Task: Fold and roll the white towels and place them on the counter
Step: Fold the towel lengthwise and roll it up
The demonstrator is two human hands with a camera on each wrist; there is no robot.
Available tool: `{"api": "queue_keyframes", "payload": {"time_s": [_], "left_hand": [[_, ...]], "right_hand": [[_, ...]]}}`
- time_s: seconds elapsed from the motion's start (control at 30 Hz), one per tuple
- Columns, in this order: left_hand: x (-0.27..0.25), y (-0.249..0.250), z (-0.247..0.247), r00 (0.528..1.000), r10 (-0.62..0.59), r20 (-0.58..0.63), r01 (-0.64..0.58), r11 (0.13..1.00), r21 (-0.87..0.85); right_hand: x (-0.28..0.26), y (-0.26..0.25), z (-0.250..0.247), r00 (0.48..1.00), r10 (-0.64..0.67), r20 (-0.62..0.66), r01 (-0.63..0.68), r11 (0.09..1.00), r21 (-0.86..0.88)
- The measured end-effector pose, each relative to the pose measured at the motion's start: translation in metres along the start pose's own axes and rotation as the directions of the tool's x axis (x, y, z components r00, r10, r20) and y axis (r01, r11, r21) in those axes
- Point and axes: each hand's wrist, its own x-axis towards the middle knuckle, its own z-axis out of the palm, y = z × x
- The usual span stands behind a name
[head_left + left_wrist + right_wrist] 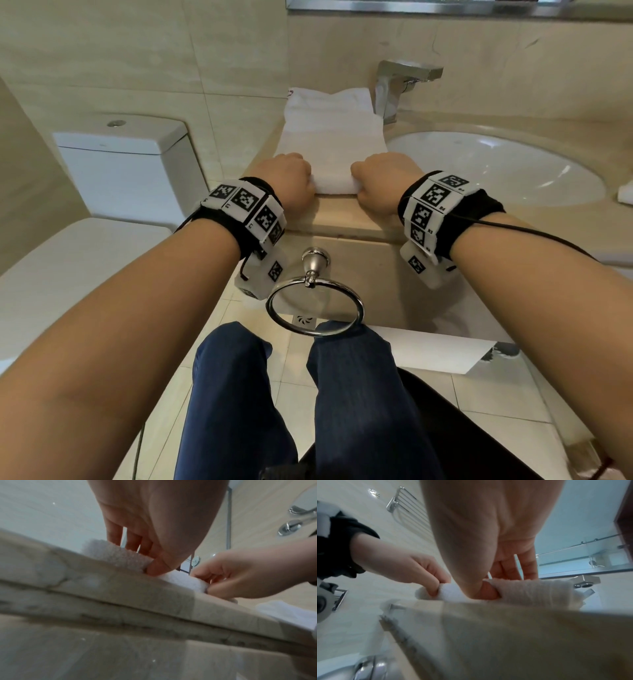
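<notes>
Now we see the white towel folded into a long strip on the beige stone tabletop, its near end rolled. Our left hand and right hand pinch that roll between them. Beyond our right hand sits the white sink.

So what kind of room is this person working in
Most likely a bathroom, perhaps a hotel's: a toilet stands left of a stone counter with a sunken white sink and chrome faucet.
</notes>
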Motion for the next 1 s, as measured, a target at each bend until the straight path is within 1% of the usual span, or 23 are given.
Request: {"api": "queue_keyframes", "payload": {"time_s": [0.07,0.13,0.27,0.37,0.43,0.5,0.57,0.7,0.77,0.83,0.9,1.0], "left_hand": [[0.006,0.001,-0.003,0.998,-0.047,0.045,0.049,0.998,-0.048],[0.011,0.0,-0.005,0.993,-0.092,0.078,0.101,0.986,-0.131],[0.017,-0.002,-0.004,0.974,-0.191,0.126,0.222,0.921,-0.32],[0.022,0.002,-0.004,0.953,-0.261,0.153,0.299,0.894,-0.333],[0.026,0.005,-0.005,0.939,-0.299,0.17,0.34,0.878,-0.336],[0.031,0.007,-0.003,0.932,-0.315,0.18,0.358,0.875,-0.327],[0.034,0.006,-0.001,0.937,-0.291,0.195,0.339,0.893,-0.296],[0.034,0.002,-0.001,0.951,-0.19,0.245,0.252,0.933,-0.257],[0.029,0.001,-0.002,0.963,-0.177,0.203,0.23,0.933,-0.276],[0.024,0.0,-0.002,0.974,-0.183,0.13,0.213,0.936,-0.281],[0.019,-0.002,-0.001,0.98,-0.178,0.085,0.196,0.937,-0.291],[0.02,-0.005,0.001,0.987,-0.159,0.002,0.154,0.95,-0.272]], "right_hand": [[0.002,0.004,0.001,1.0,0.019,0.012,-0.019,0.997,0.075],[0.003,0.009,0.003,0.998,0.036,0.044,-0.043,0.985,0.169],[0.01,0.015,0.007,0.99,0.088,0.11,-0.118,0.946,0.303],[0.018,0.014,0.004,0.972,0.132,0.194,-0.203,0.888,0.412],[0.021,0.015,0.001,0.965,0.145,0.218,-0.235,0.848,0.475],[0.023,0.017,0.0,0.965,0.142,0.223,-0.24,0.823,0.515],[0.021,0.019,0.001,0.967,0.128,0.222,-0.23,0.813,0.534],[0.021,0.021,0.004,0.969,0.1,0.224,-0.213,0.795,0.568],[0.021,0.021,0.005,0.971,0.086,0.224,-0.202,0.797,0.569],[0.019,0.022,0.004,0.976,0.091,0.2,-0.192,0.798,0.572],[0.015,0.022,0.004,0.979,0.11,0.174,-0.19,0.814,0.55],[0.011,0.023,0.005,0.973,0.129,0.194,-0.215,0.818,0.533]]}}
